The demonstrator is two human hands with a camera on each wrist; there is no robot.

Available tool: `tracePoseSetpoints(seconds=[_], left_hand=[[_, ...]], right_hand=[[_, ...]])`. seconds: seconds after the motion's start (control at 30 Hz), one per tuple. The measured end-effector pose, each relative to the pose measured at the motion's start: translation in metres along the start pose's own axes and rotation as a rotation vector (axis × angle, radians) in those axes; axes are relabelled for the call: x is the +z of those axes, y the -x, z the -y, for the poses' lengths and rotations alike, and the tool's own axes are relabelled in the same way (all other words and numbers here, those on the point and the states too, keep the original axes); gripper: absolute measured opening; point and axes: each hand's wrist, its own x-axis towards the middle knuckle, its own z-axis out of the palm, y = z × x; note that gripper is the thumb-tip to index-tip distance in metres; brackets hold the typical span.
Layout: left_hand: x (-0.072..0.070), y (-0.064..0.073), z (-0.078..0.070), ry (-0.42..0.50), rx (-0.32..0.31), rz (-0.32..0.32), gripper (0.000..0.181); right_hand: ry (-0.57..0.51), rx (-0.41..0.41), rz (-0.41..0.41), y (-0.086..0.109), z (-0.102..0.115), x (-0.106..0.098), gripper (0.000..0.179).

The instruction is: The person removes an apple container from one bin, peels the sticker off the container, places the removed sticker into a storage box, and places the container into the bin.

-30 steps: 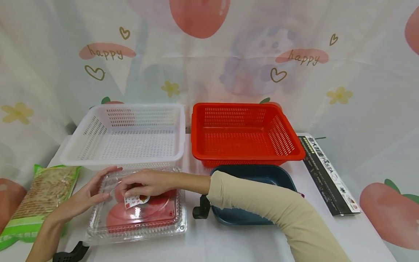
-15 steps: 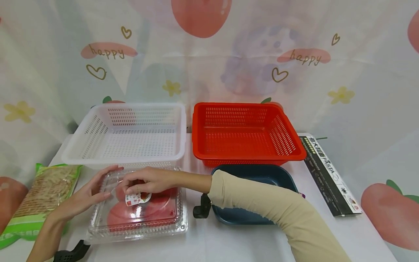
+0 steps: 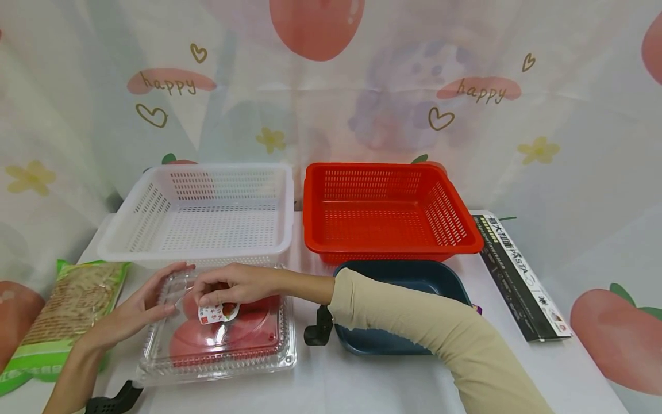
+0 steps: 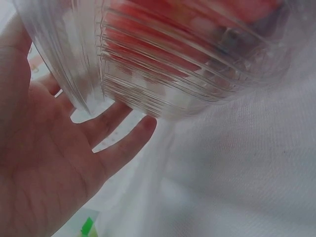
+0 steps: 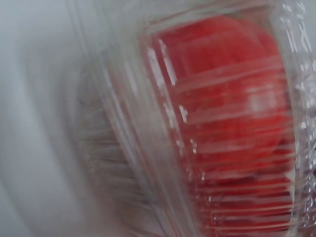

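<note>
A clear plastic clamshell box [image 3: 155,351] with red contents lies at the front left of the table. Over its lid, my right hand [image 3: 235,284] has curled fingers and pinches a small white printed label [image 3: 211,314] near its top edge. My left hand [image 3: 131,313] rests against the box's left side, thumb toward the lid, fingers spread and fairly straight. In the left wrist view those fingers [image 4: 131,140] touch the ribbed wall of the box. The right wrist view shows a rounded red shape [image 5: 227,98] through the ribbed plastic, but no part of the right hand.
Behind the box stands a white perforated basket [image 3: 196,256], with a red basket [image 3: 393,253] beside it. A dark blue tub [image 3: 372,345] sits partly under the right sleeve. A green-edged food bag [image 3: 77,299] lies far left, a black pasta box [image 3: 517,282] far right.
My right hand and the label have risen very slightly over the lid, the label now lying a little straighter. The left hand holds its place against the box.
</note>
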Motion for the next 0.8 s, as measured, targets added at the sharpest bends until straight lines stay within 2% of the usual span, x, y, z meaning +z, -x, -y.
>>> tracePoseSetpoints(seconds=[0.23, 0.4, 0.5, 0.63, 0.8], left_hand=[[-0.0005, 0.001, 0.0004, -0.001, -0.037, -0.006, 0.071], [-0.0006, 0.0007, 0.0009, -0.007, -0.026, -0.005, 0.072], [-0.001, 0.0003, 0.0016, -0.002, -0.006, 0.003, 0.072], [-0.0014, -0.0004, 0.0033, -0.006, 0.025, 0.007, 0.073], [-0.0007, 0.0005, 0.0038, -0.04, -0.002, -0.011, 0.073]], right_hand=[[-0.109, -0.051, 0.003, -0.0001, -0.0034, -0.0003, 0.011], [-0.194, -0.041, 0.012, 0.0, -0.0035, -0.0004, 0.01], [-0.206, -0.034, 0.011, -0.0006, -0.0033, -0.0006, 0.01], [-0.191, -0.065, -0.02, -0.0022, -0.0039, -0.0012, 0.01], [-0.203, -0.077, -0.081, 0.0002, -0.0022, -0.0035, 0.008]])
